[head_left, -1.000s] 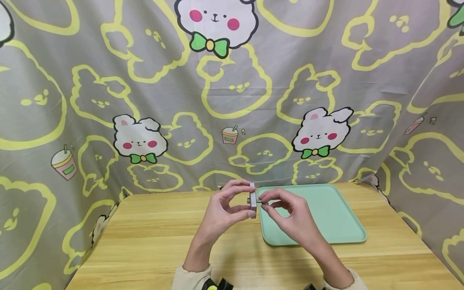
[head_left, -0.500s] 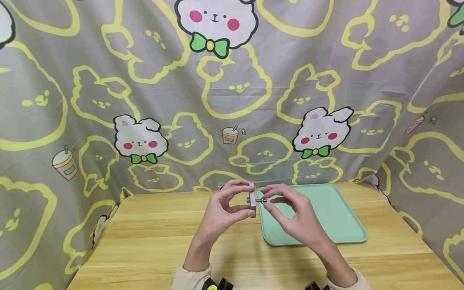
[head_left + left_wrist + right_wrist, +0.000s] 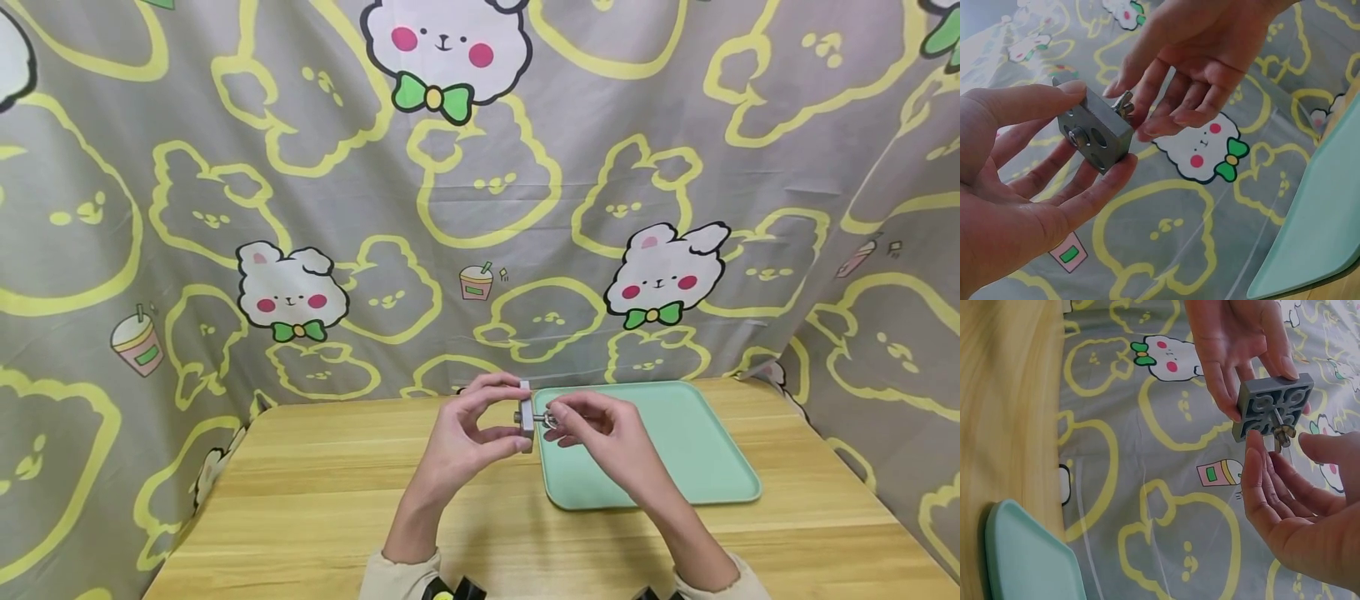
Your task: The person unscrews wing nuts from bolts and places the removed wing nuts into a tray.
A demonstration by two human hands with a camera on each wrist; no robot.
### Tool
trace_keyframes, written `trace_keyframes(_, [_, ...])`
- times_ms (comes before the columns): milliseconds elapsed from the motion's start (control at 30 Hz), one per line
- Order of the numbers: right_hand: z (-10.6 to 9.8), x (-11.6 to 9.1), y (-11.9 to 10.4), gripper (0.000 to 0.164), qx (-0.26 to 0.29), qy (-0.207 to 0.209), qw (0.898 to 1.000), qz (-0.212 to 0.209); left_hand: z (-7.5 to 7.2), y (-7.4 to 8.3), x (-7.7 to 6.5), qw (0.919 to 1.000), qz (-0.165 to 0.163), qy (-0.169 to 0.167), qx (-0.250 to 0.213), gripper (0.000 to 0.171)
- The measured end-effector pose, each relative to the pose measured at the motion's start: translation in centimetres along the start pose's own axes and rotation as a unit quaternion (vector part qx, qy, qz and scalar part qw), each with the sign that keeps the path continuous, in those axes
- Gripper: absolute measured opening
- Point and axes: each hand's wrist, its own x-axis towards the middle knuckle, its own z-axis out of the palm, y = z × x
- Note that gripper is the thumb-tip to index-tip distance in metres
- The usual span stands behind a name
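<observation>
My left hand (image 3: 465,429) grips a small grey square block (image 3: 527,421) by its edges, thumb opposite the fingers, raised over the table. Holes show in the block's outer face in the left wrist view, along with a bolt head (image 3: 1077,136). The bolt runs through the block and sticks out on the right side, carrying a metal wing nut (image 3: 1284,435). My right hand (image 3: 611,429) has its thumb and fingers around the wing nut. In the right wrist view the fingertips lie at the nut from below, while the thumb (image 3: 1319,447) stands close beside it. The block's ribbed back faces my right hand.
A light green tray (image 3: 675,446) lies on the wooden table (image 3: 322,475), behind and to the right of my hands. A grey curtain (image 3: 525,208) with cartoon prints hangs around the table's back and sides.
My right fingers first hold the bolt's end close to the block, then spread around the wing nut, and now the thumb has swung up over it. The left hand keeps its grip, barely moving.
</observation>
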Motion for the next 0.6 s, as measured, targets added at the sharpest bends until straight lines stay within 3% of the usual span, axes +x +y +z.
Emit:
trace_keyframes(133, [0.05, -0.01, -0.04, 0.023, 0.017, -0.009, 1.0, 0.016, 0.1, -0.01, 0.06, 1.0, -0.004, -0.003, 0.003, 0.047])
trace_keyframes(300, [-0.01, -0.03, -0.05, 0.019, 0.014, -0.002, 1.0, 0.007, 0.19, 0.01, 0.13, 0.9999, -0.011, -0.002, 0.005, 0.046])
trace_keyframes(600, [0.33, -0.23, 0.27, 0.01, -0.022, 0.008, 0.997, -0.071, 0.07, -0.15, 0.01, 1.0, -0.005, 0.003, 0.006, 0.046])
